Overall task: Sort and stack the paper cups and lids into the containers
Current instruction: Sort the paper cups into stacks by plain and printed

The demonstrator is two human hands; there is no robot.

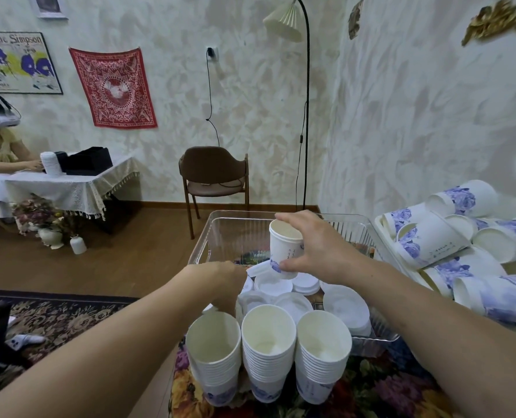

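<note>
My right hand (pixel 314 245) grips a white paper cup with blue flowers (pixel 283 245), upright, above the clear plastic container (pixel 220 233). White lids (pixel 305 300) lie loose in the container's near half. My left hand (pixel 223 285) reaches down at the container's near left edge, behind the leftmost of three cup stacks (pixel 268 342); its fingers are hidden, so what they touch is unclear. The three stacks stand side by side on the flowered cloth in front of the container.
A heap of loose flowered cups (pixel 461 245) fills a white tray at the right. A brown chair (pixel 214 182) and floor lamp (pixel 305 116) stand beyond the table. Another person sits at a cloth-covered table (pixel 69 182) at far left.
</note>
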